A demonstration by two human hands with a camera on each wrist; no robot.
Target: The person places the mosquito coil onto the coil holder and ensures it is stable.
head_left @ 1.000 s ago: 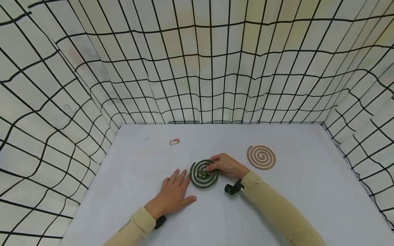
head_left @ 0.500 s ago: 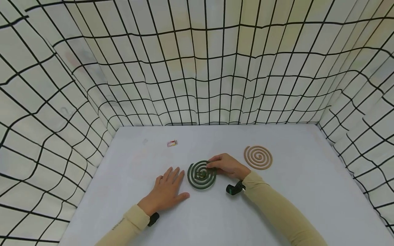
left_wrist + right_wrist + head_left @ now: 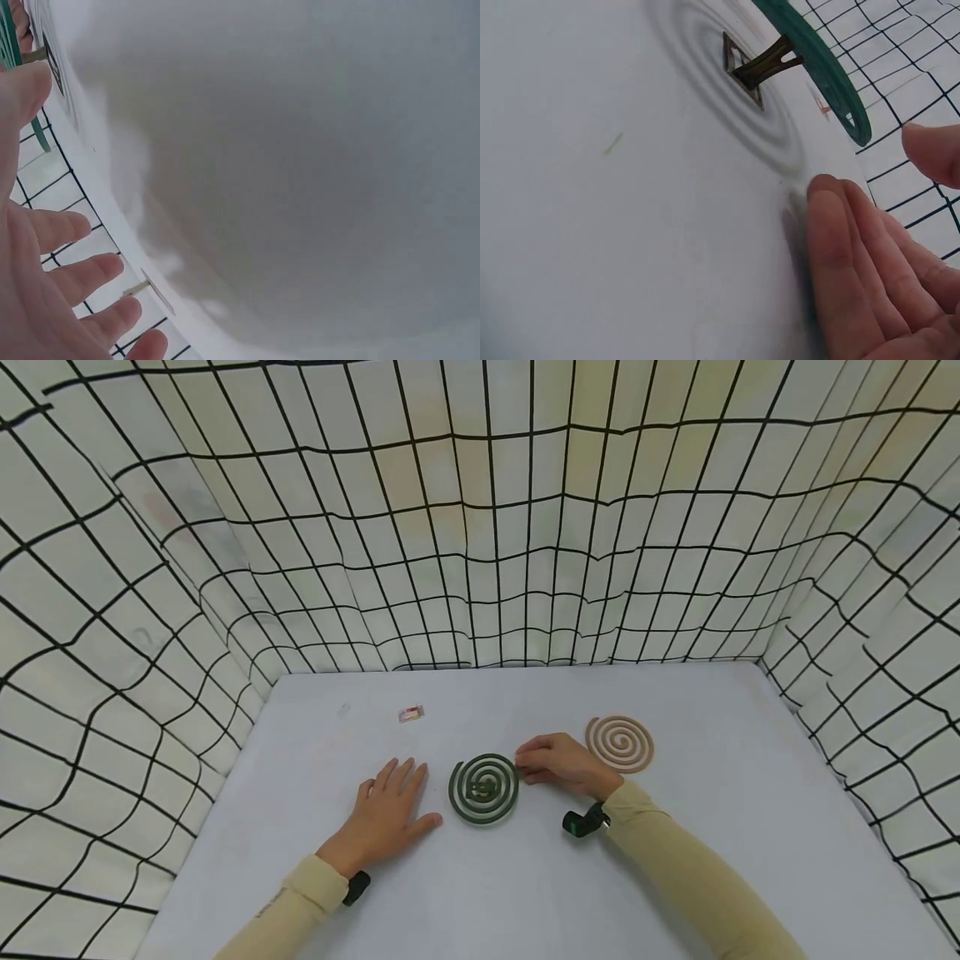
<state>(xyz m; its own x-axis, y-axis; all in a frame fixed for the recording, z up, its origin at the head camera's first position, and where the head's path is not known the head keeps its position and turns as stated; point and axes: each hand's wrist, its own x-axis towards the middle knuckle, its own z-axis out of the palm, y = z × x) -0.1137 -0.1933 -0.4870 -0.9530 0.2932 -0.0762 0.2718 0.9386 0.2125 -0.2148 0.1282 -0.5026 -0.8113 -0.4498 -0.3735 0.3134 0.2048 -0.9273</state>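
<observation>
A green mosquito coil (image 3: 484, 787) lies level near the middle of the white table. Under it, a small metal coil stand (image 3: 769, 64) with a flat square base holds it above the surface. My right hand (image 3: 562, 764) is just right of the coil, its thumb apart from the relaxed fingers and nothing between them. In the right wrist view, a gap shows between the thumb and the green rim. Left of the coil, my left hand (image 3: 382, 814) has its fingers spread, palm down over the table, and holds nothing. A brown mosquito coil (image 3: 621, 744) lies behind my right hand.
A small red, yellow and white printed piece (image 3: 411, 713) lies at the back left of the table (image 3: 480, 893). Black-gridded white netting (image 3: 480, 593) closes off the back and both sides. A thin green sliver (image 3: 613, 143) shows on the table in the right wrist view.
My right hand has let go of the green coil and drawn back to its right. The coil stays on its stand. My left hand has moved away from the coil, leftward.
</observation>
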